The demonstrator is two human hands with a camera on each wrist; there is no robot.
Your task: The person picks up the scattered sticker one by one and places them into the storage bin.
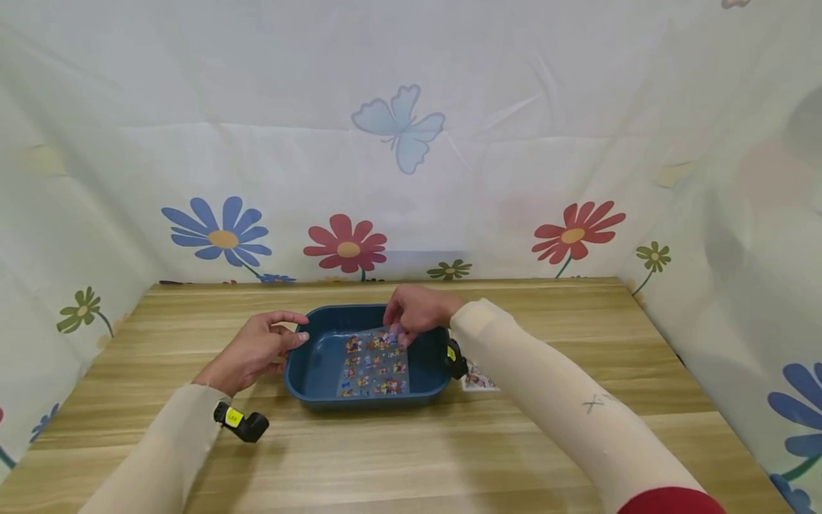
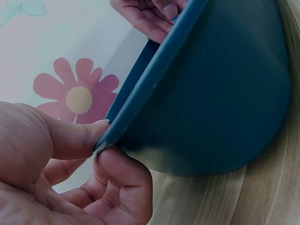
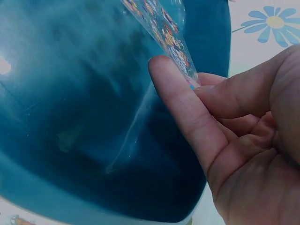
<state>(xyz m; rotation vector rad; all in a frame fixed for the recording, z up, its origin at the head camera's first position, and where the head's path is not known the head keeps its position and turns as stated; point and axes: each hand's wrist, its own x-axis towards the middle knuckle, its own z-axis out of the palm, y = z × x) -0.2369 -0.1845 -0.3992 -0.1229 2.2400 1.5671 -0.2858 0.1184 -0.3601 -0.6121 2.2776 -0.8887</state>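
A dark blue rectangular tub (image 1: 369, 405) stands on the table in the head view. My left hand (image 1: 260, 350) is at its left side, and in the left wrist view the thumb and fingers pinch the tub's rim (image 2: 133, 105). Over the inside of the tub, my right hand (image 1: 419, 310) pinches the upper right corner of a clear sticker sheet (image 1: 375, 365) printed with small colourful cartoon figures. The sheet (image 3: 166, 35) slants away from the fingertips in the right wrist view, where the index finger lies extended beside it. Glossy reflections show across the tub's inside.
A white printed card (image 1: 480, 380) lies on the wooden table (image 1: 385, 457) to the right of the tub, partly hidden by the right forearm. A flower-printed sheet (image 1: 462, 200) hangs behind the table and along both sides. Each wrist carries a small black camera (image 1: 247, 425).
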